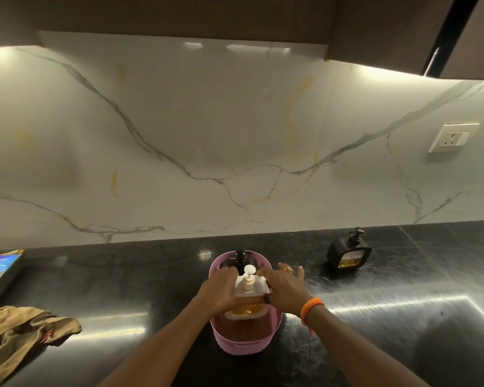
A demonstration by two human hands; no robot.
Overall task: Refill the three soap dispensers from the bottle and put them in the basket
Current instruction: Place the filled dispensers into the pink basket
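Note:
A pink perforated basket [243, 340] stands on the black counter in front of me. Over its opening a white soap dispenser [248, 291] with amber liquid is held between both hands. My left hand [218, 291] grips its left side with curled fingers. My right hand [284, 289] presses against its right side, fingers stretched out, a ring on one finger. A black dispenser [240, 256] stands inside the basket at the far end, only its pump top showing. A second black dispenser [348, 254] with amber liquid stands on the counter to the right. The refill bottle is out of view.
A crumpled brown cloth [23, 333] lies on the counter at the left. A blue-covered box [0, 265] sits at the far left edge. A marble wall with a socket [453, 137] rises behind the counter, dark cabinets above it.

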